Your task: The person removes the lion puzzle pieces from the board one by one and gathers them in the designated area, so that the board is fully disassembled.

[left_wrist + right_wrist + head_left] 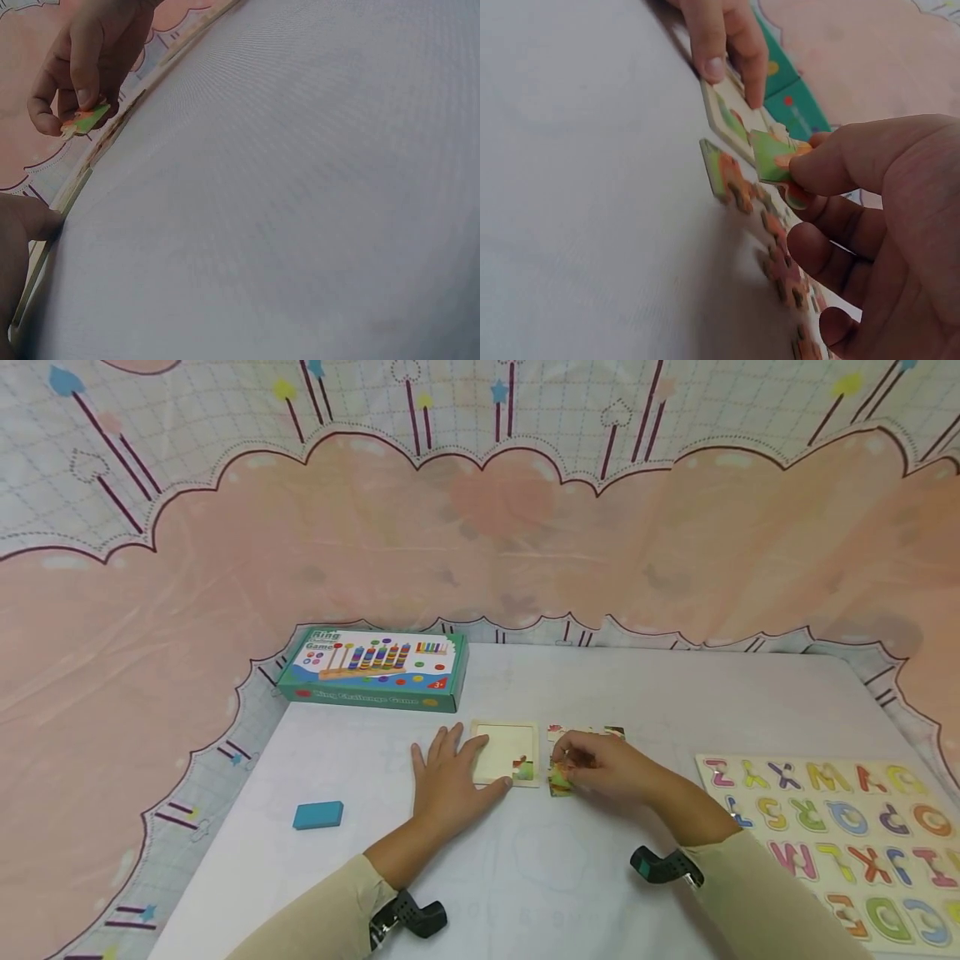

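A green and orange jigsaw piece (pixel 772 156) is pinched between the thumb and fingers of my right hand (pixel 611 767), above the loose pieces. Beneath that hand several jigsaw pieces (pixel 731 176) lie in a group on the table. To their left sits a pale wooden puzzle tray (pixel 491 772), with one piece (pixel 523 768) set in its lower right corner. My left hand (pixel 450 781) rests with spread fingers over the tray's left side, its thumb along the near edge. The left wrist view shows the right hand's piece (pixel 88 120) held up off the table.
A green ring game box (pixel 371 670) stands at the table's back left. A blue block (pixel 318 815) lies on the left. To the right is a board of coloured letters (pixel 832 818). A patterned cloth (pixel 480 552) hangs behind the white table (pixel 540 893).
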`<state>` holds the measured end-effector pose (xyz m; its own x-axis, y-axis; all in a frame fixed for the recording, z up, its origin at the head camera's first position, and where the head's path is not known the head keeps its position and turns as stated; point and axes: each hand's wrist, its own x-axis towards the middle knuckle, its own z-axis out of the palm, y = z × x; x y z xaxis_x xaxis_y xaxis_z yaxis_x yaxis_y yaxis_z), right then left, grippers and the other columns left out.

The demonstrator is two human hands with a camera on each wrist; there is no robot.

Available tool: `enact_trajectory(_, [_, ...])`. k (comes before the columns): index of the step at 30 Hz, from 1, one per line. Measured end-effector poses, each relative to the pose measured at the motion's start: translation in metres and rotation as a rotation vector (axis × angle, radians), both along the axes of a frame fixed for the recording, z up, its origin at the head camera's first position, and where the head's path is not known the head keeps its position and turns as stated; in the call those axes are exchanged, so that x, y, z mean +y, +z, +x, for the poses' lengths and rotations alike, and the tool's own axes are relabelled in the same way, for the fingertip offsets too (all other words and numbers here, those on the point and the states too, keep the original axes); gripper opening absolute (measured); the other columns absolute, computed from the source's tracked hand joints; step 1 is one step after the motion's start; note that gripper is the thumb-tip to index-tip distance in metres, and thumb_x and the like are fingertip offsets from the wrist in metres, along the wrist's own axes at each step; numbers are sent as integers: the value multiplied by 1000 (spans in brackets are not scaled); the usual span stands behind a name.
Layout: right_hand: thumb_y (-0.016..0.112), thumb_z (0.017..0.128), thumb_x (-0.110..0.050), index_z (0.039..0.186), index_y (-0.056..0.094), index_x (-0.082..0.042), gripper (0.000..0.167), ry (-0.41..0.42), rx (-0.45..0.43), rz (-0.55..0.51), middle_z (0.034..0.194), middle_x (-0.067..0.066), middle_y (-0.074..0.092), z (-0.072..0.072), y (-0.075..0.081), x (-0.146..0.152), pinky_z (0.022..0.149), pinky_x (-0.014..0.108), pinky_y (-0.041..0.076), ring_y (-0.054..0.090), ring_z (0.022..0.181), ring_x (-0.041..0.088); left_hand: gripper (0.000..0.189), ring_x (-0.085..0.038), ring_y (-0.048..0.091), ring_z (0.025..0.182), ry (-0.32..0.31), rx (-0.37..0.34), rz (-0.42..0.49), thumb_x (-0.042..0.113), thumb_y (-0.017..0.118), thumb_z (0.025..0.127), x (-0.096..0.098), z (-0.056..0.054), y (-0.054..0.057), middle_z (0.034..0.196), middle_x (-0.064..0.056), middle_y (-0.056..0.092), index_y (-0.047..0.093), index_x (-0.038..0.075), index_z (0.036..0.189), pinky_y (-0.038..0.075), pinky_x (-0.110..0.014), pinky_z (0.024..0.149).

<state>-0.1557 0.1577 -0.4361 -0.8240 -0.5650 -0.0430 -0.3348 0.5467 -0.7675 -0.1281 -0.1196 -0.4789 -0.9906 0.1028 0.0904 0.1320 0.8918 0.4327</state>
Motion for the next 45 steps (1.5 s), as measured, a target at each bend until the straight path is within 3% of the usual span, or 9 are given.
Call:
enact_trajectory(7, [71, 98, -2, 112, 69, -16, 20, 23, 34, 11, 97, -3, 65, 6, 0, 20, 78, 28, 50, 57, 92, 19, 77, -42, 25, 159, -6, 9, -5, 63, 74, 88, 1, 0, 1, 167, -17, 40, 61, 21, 151, 2, -76, 122])
enact_trajectory(13, [72, 98, -4, 112, 70, -18, 20, -24, 20, 66, 99, -5, 64, 11, -4, 31, 81, 27, 51, 57, 96, 19, 77, -42, 24, 159, -3, -2, -9, 63, 74, 89, 0, 0, 2, 168, -17, 39, 60, 21, 152, 1, -75, 123])
enact_trajectory(32, [75, 95, -2, 109, 72, -22, 24, -83, 91, 126, 94, -8, 62, 19, -8, 28, 76, 27, 51, 56, 92, 17, 77, -42, 24, 159, -1, -2, -12, 63, 73, 89, -1, 1, 3, 168, -17, 39, 60, 22, 152, 2, -76, 122])
enact_trajectory(39, [77, 95, -5, 111, 74, -20, 23, -72, 129, 89, 100, -7, 65, 19, -7, 31, 78, 28, 51, 56, 92, 15, 78, -42, 22, 160, 2, -8, -20, 64, 72, 89, -1, 0, 2, 169, -17, 38, 59, 22, 153, 0, -75, 123])
enact_trajectory(45, [77, 95, -5, 116, 74, -15, 24, -99, 69, 10, 101, -3, 65, 17, -5, 36, 75, 26, 49, 55, 90, 18, 78, -42, 21, 160, -5, -26, -7, 62, 73, 89, 0, 1, 4, 169, -17, 37, 59, 21, 153, 0, -75, 123])
